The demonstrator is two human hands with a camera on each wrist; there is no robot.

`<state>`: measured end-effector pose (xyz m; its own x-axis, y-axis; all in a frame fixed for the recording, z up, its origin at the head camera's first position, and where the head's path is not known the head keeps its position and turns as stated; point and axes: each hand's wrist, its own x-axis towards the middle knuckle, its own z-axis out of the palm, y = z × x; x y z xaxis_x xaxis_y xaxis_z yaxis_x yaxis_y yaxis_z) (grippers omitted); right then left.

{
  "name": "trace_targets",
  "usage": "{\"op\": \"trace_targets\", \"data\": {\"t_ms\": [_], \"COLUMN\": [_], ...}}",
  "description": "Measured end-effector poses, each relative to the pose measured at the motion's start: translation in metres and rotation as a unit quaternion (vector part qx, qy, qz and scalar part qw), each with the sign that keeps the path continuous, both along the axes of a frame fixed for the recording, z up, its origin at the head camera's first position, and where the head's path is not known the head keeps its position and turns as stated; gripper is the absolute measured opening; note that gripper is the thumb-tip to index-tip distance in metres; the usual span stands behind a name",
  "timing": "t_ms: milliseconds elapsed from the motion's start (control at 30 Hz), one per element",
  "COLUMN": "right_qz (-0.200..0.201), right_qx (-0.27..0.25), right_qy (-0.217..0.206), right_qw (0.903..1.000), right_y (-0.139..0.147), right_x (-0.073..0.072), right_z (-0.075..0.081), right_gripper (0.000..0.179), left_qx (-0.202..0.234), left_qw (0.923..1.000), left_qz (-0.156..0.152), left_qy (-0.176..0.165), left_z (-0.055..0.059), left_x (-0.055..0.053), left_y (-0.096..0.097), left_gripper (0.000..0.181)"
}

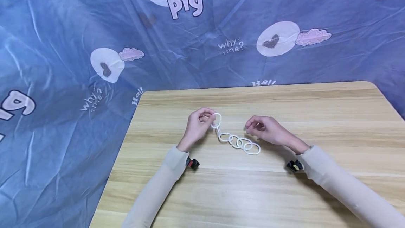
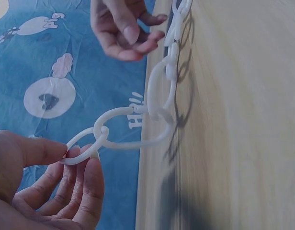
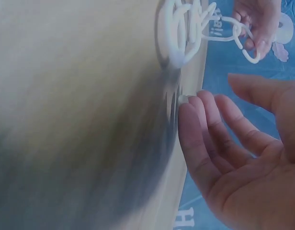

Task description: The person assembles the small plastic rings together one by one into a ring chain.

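Note:
A chain of several white oval plastic links (image 1: 252, 154) runs across the wooden table from the left hand toward the right hand. My left hand (image 1: 197, 126) pinches the end link (image 1: 220, 119) between thumb and fingers, holding that end up off the tabletop. In the left wrist view, the pinched link (image 2: 83, 157) hooks through a larger-looking neighbouring link (image 2: 133, 145). My right hand (image 1: 268, 130) hovers just beyond the chain's other end, apart from it, fingers loosely bent. Nothing lies between its thumb and fingers in the right wrist view, where the links (image 3: 170, 45) sit above the fingertips.
The wood-grain table (image 1: 221, 192) has rounded back corners. Behind it and to the left hangs a blue printed cloth (image 1: 202, 62) close to the table edge. Small dark wrist cameras sit below each cuff, the left camera (image 1: 193, 163) and the right camera (image 1: 294, 165).

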<state>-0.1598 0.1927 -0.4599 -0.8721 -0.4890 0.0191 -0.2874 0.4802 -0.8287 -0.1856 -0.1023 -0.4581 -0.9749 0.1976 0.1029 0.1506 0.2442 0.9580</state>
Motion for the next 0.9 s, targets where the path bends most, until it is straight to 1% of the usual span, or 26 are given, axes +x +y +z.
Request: {"op": "trace_targets", "data": {"t_ms": [167,300,400,567,767,900], "right_qz": [-0.004,0.000,-0.002,-0.004,-0.030,-0.043], "right_qx": [0.033,0.039,0.049,0.071,0.111,0.135], "right_qy": [0.016,0.010,0.003,0.005,0.001,0.011], "right_qw": [0.9993,0.9992,0.9988,0.9975,0.9934,0.9899], "right_y": [0.007,0.007,0.007,0.009,0.008,0.009], "right_x": [0.011,0.019,0.026,0.032,0.036,0.038], "right_z": [-0.004,-0.009,-0.010,-0.009,-0.006,-0.003], "right_gripper": [0.025,0.035,0.038,0.036,0.032,0.031], "left_qx": [0.010,0.008,0.009,0.011,0.017,0.011], "left_qw": [0.9999,0.9999,0.9999,0.9999,0.9995,0.9993], "left_qz": [0.001,0.010,0.008,0.007,0.017,0.024], "left_qy": [-0.009,-0.008,-0.006,-0.008,-0.020,-0.025], "left_z": [-0.003,-0.006,-0.008,-0.010,-0.012,-0.012], "left_x": [0.002,0.003,0.004,0.005,0.004,0.005], "left_y": [-0.009,-0.016,-0.020,-0.024,-0.028,-0.031], "left_gripper": [0.017,0.016,0.016,0.016,0.017,0.019]}}
